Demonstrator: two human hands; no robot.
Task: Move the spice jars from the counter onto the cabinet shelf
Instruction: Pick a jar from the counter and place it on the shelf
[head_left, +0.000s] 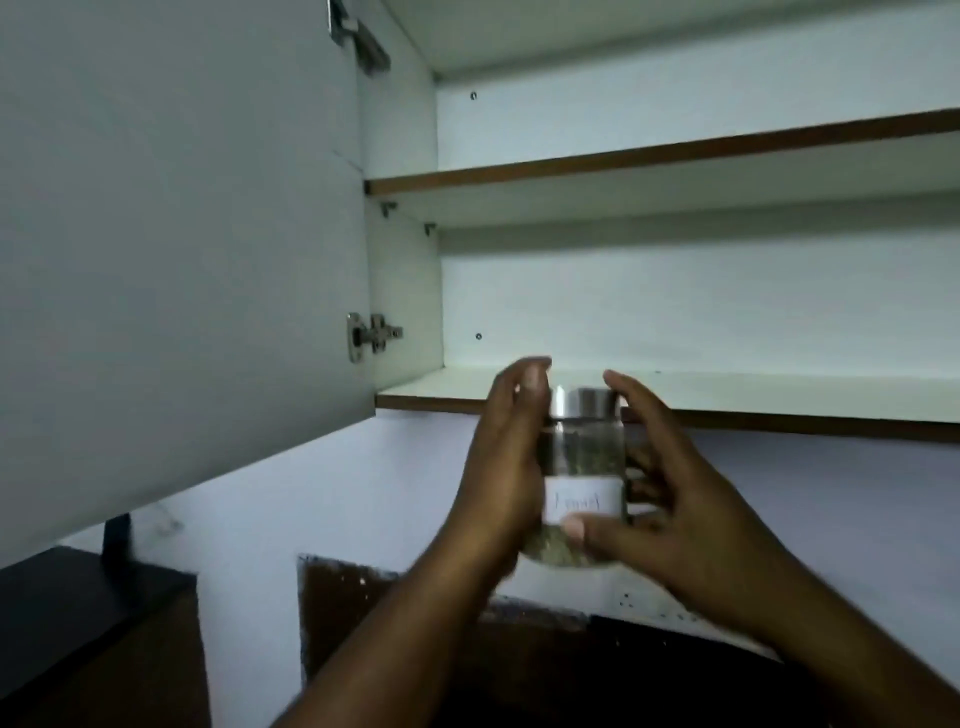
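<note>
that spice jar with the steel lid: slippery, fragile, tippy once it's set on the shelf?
The spice jar looks like clear glass or hard plastic, so probably smooth and fairly slick; both the left hand and the right hand hold it. Likely rigid, breakable if glass. It is tall for its width with a metal lid, so it may tip if nudged on the lower shelf.

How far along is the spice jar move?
Done: the cabinet door is open; no jars show on the lower shelf or upper shelf. In hand: the left hand and right hand hold one labelled spice jar upright, just below the lower shelf's front edge. Left: setting it down; the counter is out of view.
</note>
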